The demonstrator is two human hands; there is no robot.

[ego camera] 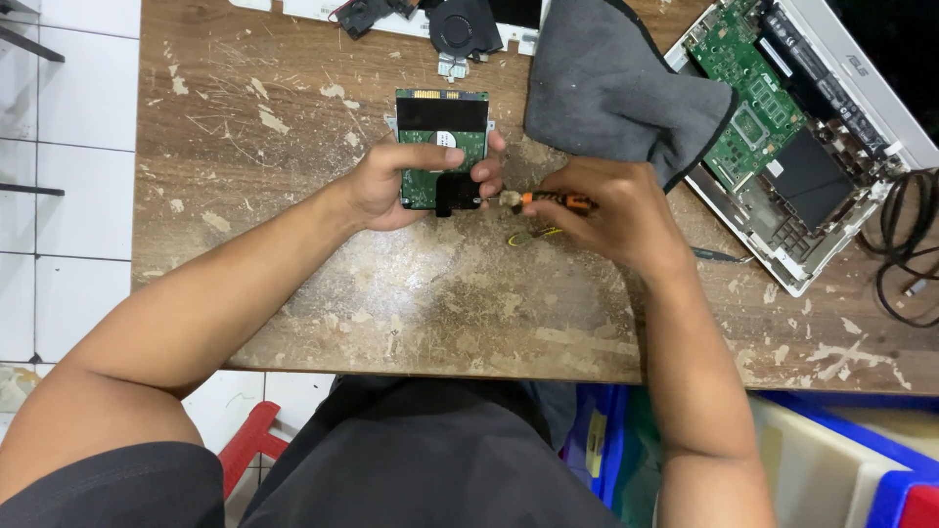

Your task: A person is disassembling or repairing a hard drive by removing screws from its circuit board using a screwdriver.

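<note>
Left hand (391,186) grips a hard drive (442,137), circuit board up, over the worn wooden counter (440,293) — right hand (611,210) closed around an orange-handled screwdriver (553,200), tip at the drive's corner.

Place: a small electronics repair workshop.
Bench: a worn wooden table (411,293), its top scratched and flecked with pale paint.
Far right: an opened white laptop (831,127) with its green circuit board bared, a grey cloth (616,83) lying partly over it.
Far middle: a loose black cooling fan (465,26) among white casing parts.
Right edge: coiled black cables (905,244).
Near right: blue plastic bins (841,460) under the bench.
Left: white tiled floor (68,147).
</note>
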